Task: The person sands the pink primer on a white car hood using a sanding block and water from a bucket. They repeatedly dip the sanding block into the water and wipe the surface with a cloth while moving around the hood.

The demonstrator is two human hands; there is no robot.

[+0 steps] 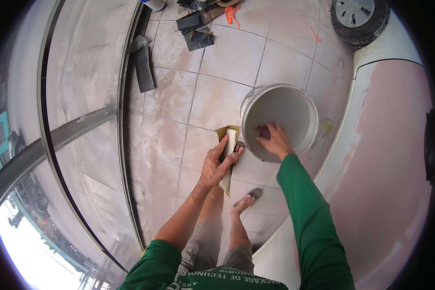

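Observation:
My left hand (214,164) is closed round a long pale sanding block (231,138) with a sheet of yellowish-backed sandpaper (221,131) about it. It holds the block tilted, just left of the bucket. A round pale bucket (247,104) stands on the tiles, with cloudy grey water (287,108) inside. Reaching over its near rim, my right hand (277,141) grips a dark reddish sponge-like piece (264,132) inside the bucket. The fingers partly cover this piece, so its full shape is hidden.
A car body panel (386,159) with pinkish filler curves along the right, below a wheel (355,17). Glass panels (87,63) line the left. Dark sandpaper sheets (198,39), a dark strip (143,70) and an orange scrap (232,15) lie on the tiled floor (174,96).

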